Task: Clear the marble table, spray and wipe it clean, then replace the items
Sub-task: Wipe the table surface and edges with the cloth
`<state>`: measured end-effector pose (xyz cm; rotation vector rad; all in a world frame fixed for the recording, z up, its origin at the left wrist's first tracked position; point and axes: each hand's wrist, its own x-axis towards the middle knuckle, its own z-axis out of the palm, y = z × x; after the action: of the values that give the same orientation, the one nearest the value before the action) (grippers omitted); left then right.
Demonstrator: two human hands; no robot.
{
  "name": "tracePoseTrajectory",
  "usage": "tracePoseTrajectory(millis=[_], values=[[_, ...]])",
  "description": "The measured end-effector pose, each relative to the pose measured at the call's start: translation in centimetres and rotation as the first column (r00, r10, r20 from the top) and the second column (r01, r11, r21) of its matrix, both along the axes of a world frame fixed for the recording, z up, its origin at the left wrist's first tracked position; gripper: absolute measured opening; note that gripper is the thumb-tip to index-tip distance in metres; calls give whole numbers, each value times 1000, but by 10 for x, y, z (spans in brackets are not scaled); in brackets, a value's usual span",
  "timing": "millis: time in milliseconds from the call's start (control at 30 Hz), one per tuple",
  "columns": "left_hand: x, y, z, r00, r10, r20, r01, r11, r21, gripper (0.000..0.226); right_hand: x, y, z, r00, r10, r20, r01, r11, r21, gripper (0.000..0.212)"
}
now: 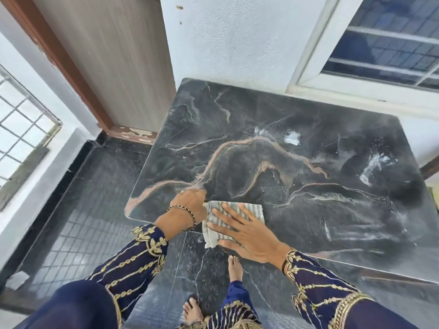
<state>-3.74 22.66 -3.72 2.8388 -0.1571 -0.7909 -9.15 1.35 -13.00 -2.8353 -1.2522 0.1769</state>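
The dark marble table [273, 150] with tan and white veins fills the middle of the view. A folded grey-and-white striped cloth [251, 208] lies at its near left edge, partly hanging over the edge. My right hand [240, 230] lies flat on the cloth with fingers spread, pressing it onto the marble. My left hand [191, 205] rests on the table beside the cloth's left end, fingers curled at that end. White spray foam patches [292, 138] and wet streaks [373, 166] sit on the far right part of the tabletop.
A wooden door [114, 62] with a brown frame stands behind the table's left corner. A white wall and a barred window [389, 48] are behind the table. Dark tiled floor [95, 210] lies to the left; my bare feet [235, 267] stand at the table's near edge.
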Motion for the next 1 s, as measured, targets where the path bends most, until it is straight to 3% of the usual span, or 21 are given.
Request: tracePoseTrajectory(millis=[200,400,567,700,767,900,1000], values=[[22,-39,-3,998,18,66,-16,999,-34,29,41,-38,1,1000,6,23,-6,1000,0,57],[69,-71,-11,991,32,131,-19,995,-102,34,115,-63,-2,1000,-16,27,14,998,54,55],[131,-101,-16,969,180,166,-136,960,-246,33,189,-79,-6,999,-41,22,39,995,91,59],[194,-122,-19,959,207,194,-139,939,-315,35,264,-94,-4,997,-71,-20,73,994,87,54],[222,-129,-23,964,204,169,-149,946,-289,54,299,-99,-1,995,-89,-48,93,991,93,55],[264,-145,-30,984,149,93,-144,988,-62,140,373,-107,-5,985,-165,-42,168,984,61,56],[287,-153,-36,994,105,-31,-100,987,128,159,423,-110,-4,977,-212,-35,214,976,49,54]])
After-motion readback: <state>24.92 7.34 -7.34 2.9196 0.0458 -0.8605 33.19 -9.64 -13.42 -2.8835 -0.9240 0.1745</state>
